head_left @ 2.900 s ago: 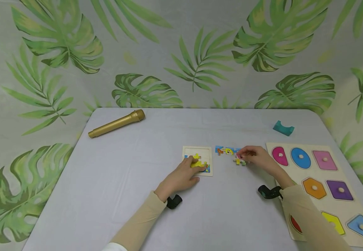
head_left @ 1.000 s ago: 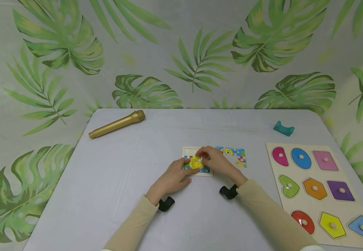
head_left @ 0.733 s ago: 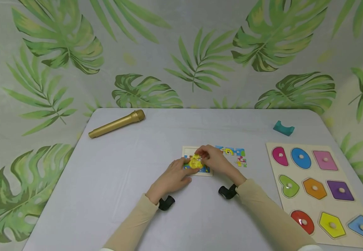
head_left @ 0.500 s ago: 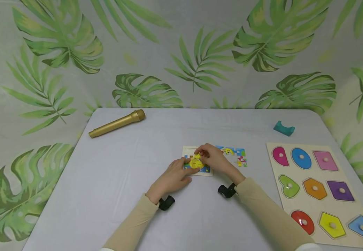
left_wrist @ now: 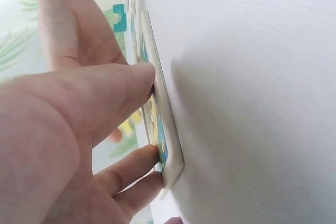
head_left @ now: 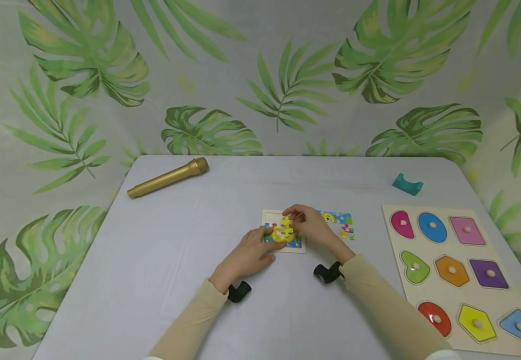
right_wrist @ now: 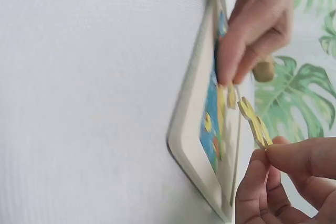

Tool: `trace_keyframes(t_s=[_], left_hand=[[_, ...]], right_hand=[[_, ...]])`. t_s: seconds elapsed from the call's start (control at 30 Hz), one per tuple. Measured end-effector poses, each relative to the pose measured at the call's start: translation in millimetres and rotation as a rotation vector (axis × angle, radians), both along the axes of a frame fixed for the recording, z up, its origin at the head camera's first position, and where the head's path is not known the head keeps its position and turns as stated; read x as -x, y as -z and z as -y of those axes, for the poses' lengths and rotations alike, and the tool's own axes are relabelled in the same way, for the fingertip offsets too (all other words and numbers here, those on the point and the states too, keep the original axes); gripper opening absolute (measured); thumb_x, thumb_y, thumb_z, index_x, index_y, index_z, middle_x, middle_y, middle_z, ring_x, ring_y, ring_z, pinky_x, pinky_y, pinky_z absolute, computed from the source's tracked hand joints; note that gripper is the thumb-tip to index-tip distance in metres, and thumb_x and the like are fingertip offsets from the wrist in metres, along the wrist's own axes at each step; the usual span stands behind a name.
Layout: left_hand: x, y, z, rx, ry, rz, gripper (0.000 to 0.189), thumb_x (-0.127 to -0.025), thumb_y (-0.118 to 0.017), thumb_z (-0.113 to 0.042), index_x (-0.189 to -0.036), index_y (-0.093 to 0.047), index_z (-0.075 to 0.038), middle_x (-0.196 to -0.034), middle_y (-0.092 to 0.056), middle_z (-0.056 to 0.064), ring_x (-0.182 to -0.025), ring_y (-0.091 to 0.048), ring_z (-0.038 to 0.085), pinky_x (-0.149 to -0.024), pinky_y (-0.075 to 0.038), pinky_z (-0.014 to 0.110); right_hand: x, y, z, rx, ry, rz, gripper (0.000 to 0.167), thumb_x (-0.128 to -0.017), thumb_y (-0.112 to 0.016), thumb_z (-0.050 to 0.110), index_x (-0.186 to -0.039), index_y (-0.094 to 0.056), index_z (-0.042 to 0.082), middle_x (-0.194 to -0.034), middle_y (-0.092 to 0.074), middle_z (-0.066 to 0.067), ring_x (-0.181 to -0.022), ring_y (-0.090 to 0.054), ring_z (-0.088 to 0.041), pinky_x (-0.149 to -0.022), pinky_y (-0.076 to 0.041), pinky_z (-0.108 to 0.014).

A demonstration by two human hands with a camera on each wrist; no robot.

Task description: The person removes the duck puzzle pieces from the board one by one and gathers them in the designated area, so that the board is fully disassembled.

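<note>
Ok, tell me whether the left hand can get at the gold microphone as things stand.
Probably yes: nothing stands between the left hand and the gold microphone, though it must first leave the jigsaw tray.

On the surface [head_left: 287, 310], the puzzle tray [right_wrist: 191, 150] lies under the left hand [head_left: 250, 252] and a puzzle piece [right_wrist: 254, 123] held in the right hand [head_left: 313, 226]. Loose pieces [head_left: 344, 218] lie just right of the tray, the shape board [head_left: 460, 251] farther right. The microphone [head_left: 168, 178] lies at the back left, the notched block [head_left: 407, 186] at the back right (behind the shape board).
</note>
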State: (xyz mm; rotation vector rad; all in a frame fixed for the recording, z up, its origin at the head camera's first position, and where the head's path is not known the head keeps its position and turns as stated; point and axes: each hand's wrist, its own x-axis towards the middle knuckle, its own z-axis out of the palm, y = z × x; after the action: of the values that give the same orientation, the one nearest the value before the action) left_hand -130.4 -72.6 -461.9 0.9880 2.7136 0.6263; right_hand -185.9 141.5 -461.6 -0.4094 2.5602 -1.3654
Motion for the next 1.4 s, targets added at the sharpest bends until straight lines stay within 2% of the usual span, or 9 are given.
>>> trace_keyframes(t_s=[0.17,0.4,0.67,0.87,1.03,1.27,1.4], left_hand=[[-0.8,-0.1,-0.8,-0.004,-0.009,0.007,0.038,-0.096,-0.059,-0.02,-0.133,-0.059,-0.021,-0.142,-0.038,0.017,-0.13,-0.037,0.031,-0.109,-0.024,0.049],[-1.9,-0.9,-0.7,-0.023,-0.01,0.01,0.037,-0.096,-0.059,-0.019,-0.133,-0.06,-0.02,-0.14,-0.039,0.017,-0.129,-0.037,0.031,-0.11,-0.023,0.049],[-2.6,-0.4,-0.3,-0.042,-0.013,0.017,0.037,-0.095,-0.059,-0.017,-0.133,-0.06,-0.019,-0.141,-0.038,0.017,-0.13,-0.036,0.032,-0.11,-0.023,0.049],[-2.6,-1.2,-0.6,-0.042,-0.012,0.017,0.037,-0.095,-0.059,-0.017,-0.133,-0.06,-0.019,-0.141,-0.038,0.018,-0.13,-0.036,0.031,-0.11,-0.022,0.048],[-2.5,-0.4,-0.8,-0.042,-0.014,0.014,0.037,-0.095,-0.059,-0.018,-0.132,-0.06,-0.018,-0.14,-0.039,0.017,-0.129,-0.037,0.032,-0.11,-0.023,0.049],[-1.4,2.9,-1.1,-0.044,-0.013,-0.004,0.037,-0.095,-0.06,-0.018,-0.132,-0.06,-0.018,-0.14,-0.04,0.017,-0.129,-0.037,0.032,-0.109,-0.024,0.048],[-1.6,3.4,-0.7,-0.05,-0.012,-0.005,0.038,-0.095,-0.06,-0.018,-0.133,-0.06,-0.018,-0.14,-0.04,0.017,-0.128,-0.037,0.032,-0.109,-0.024,0.048]], right_hand=[[1.3,-7.2,-19.9,0.043,0.023,0.014,0.029,-0.083,-0.059,-0.004,-0.111,-0.065,0.0,-0.093,-0.058,-0.011,-0.079,-0.052,-0.023,-0.069,-0.044,-0.03],[-1.8,-16.9,-58.6,0.052,0.046,0.048,0.025,-0.088,-0.06,0.001,-0.112,-0.062,-0.003,-0.101,-0.058,-0.016,-0.082,-0.054,-0.025,-0.07,-0.045,-0.031],[-6.5,-11.1,-92.7,0.005,0.08,0.088,0.02,-0.09,-0.061,0.004,-0.109,-0.061,-0.003,-0.097,-0.057,-0.014,-0.072,-0.051,-0.023,-0.058,-0.046,-0.029],[-6.2,-3.5,-99.6,-0.055,0.079,0.065,0.017,-0.087,-0.061,0.0,-0.103,-0.062,-0.003,-0.087,-0.056,-0.01,-0.073,-0.052,-0.021,-0.061,-0.048,-0.027],[-5.1,1.8,-97.3,-0.143,0.073,-0.011,0.013,-0.086,-0.061,-0.002,-0.098,-0.064,-0.001,-0.082,-0.058,-0.008,-0.073,-0.051,-0.021,-0.06,-0.044,-0.026],[-6.0,3.2,-92.6,-0.208,0.09,-0.063,0.011,-0.086,-0.06,-0.004,-0.095,-0.064,0.0,-0.08,-0.057,-0.006,-0.074,-0.05,-0.021,-0.06,-0.043,-0.027],[-6.4,4.1,-91.0,-0.235,0.067,-0.111,0.011,-0.085,-0.061,-0.006,-0.094,-0.065,-0.001,-0.08,-0.058,-0.006,-0.073,-0.051,-0.021,-0.061,-0.044,-0.028]])
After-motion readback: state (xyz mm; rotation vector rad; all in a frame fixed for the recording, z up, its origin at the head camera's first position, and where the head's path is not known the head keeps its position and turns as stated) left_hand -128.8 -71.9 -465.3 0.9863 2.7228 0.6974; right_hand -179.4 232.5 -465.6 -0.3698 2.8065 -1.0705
